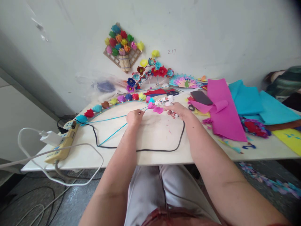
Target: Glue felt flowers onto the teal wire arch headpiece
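My left hand [134,117] is closed in a pinch on a thin blue stick [110,136] that lies across the white table [150,150]. At the stick's far end sits a pink felt flower [156,108]. My right hand [176,110] grips a white glue gun [166,101], its nozzle right at the pink flower. The gun's black cord [141,149] loops over the table toward the left.
A curved row of coloured felt flowers [113,102] runs along the table's far left. Pink felt [223,113] and blue felt [256,103] sheets lie at right, with scissors [172,93] behind. A power strip [63,144] with white charger hangs at the left edge. Flower crafts decorate the wall.
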### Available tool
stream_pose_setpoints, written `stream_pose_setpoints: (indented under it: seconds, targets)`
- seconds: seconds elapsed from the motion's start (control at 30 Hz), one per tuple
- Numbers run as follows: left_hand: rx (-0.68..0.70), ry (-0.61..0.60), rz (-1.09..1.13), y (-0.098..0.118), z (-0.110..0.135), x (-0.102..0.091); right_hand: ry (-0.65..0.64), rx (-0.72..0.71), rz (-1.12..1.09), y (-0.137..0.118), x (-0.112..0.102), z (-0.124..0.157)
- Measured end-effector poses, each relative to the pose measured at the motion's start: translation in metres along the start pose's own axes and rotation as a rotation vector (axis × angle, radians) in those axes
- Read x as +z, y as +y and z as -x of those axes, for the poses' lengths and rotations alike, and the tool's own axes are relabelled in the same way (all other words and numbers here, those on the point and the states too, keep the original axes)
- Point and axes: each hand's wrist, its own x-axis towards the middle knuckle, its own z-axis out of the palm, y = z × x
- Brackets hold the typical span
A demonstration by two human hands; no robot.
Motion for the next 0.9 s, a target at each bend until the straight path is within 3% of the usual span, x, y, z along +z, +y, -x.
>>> stream_pose_setpoints:
  seconds: [0.9]
  targets:
    - [-0.010, 0.001, 0.009, -0.0003, 0.0002, 0.0007, -0.041, -0.013, 0.026, -0.0036, 0.0033, 0.0040]
